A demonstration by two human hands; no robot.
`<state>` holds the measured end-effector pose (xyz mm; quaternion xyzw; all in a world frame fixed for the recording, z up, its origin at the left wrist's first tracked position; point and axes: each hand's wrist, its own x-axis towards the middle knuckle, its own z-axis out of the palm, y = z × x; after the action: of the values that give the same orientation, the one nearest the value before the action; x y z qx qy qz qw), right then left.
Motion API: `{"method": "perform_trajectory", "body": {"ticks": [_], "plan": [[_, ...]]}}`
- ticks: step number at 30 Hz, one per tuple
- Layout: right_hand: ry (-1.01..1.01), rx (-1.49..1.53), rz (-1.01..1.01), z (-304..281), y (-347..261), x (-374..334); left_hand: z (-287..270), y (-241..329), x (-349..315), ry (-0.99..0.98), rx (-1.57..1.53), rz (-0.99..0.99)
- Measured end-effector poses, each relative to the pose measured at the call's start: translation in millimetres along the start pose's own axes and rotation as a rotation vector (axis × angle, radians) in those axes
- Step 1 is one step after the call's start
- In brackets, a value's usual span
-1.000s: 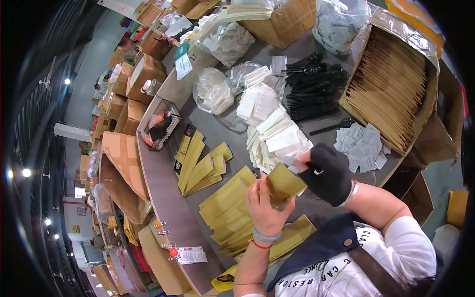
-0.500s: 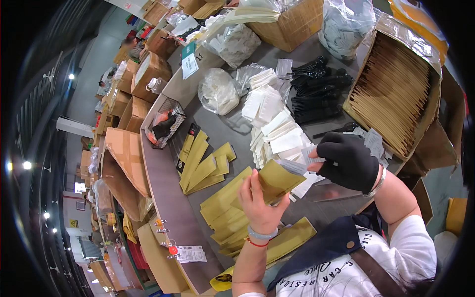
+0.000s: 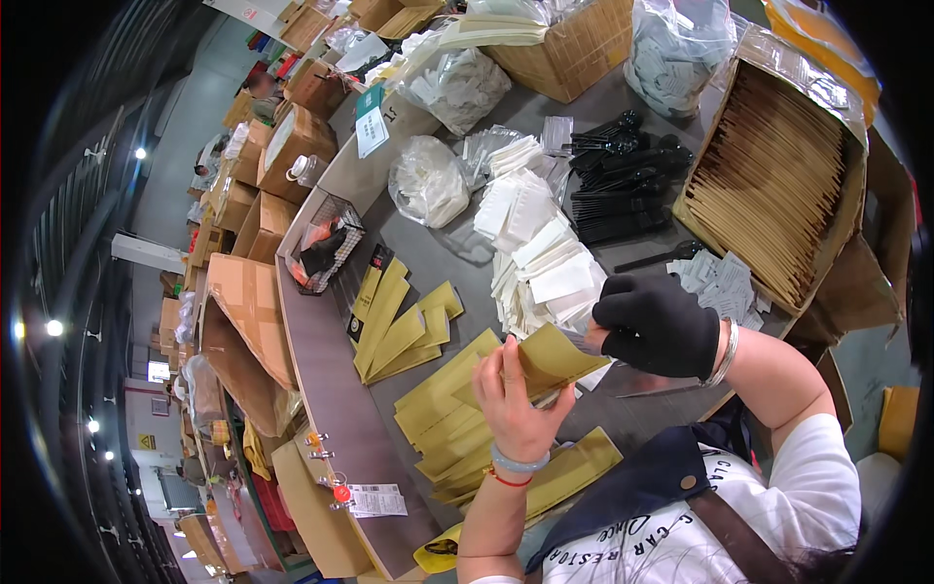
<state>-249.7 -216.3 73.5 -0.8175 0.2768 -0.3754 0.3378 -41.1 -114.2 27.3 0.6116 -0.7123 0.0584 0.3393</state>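
Note:
My left hand (image 3: 518, 404) is closed around a brown paper sleeve (image 3: 559, 362), thumb in front and fingers behind, its mouth tilted toward the right. At that mouth, my right hand (image 3: 654, 326), in a black fingerless glove, pinches a small pale printed slip (image 3: 590, 340), mostly hidden by the fingers and the sleeve's edge. Below the left hand lies a fanned stack of similar sleeves (image 3: 433, 419). Folded white napkins (image 3: 550, 263) are piled just beyond the hands. Loose small printed slips (image 3: 718, 284) lie beyond the right wrist.
Black plastic cutlery (image 3: 628, 185) lies behind the napkins. On the right stands a carton of tightly packed brown sleeves (image 3: 769, 185). Clear bags (image 3: 428, 185) of white items stand farther back. A wire basket (image 3: 326, 243) and more sleeves (image 3: 404, 321) are on the left.
My right hand has moved down and slightly left, bringing the printed slip into the sleeve's mouth. White paper that showed at the mouth is now mostly out of sight.

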Motion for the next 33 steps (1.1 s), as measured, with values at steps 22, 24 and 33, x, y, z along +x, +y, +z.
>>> {"method": "perform_trajectory", "body": {"ticks": [22, 24, 33], "plan": [[-0.173, 0.03, 0.331, 13, 12, 20, 2, -15, 3, 0.0, 0.068, 0.066], [-0.064, 0.179, 0.364, 19, 31, 14, -7, -34, 9, -0.046, 0.096, 0.029], [0.146, 0.468, 0.636, 18, 61, -33, -30, -205, -13, -0.209, 0.304, -0.283]]}}
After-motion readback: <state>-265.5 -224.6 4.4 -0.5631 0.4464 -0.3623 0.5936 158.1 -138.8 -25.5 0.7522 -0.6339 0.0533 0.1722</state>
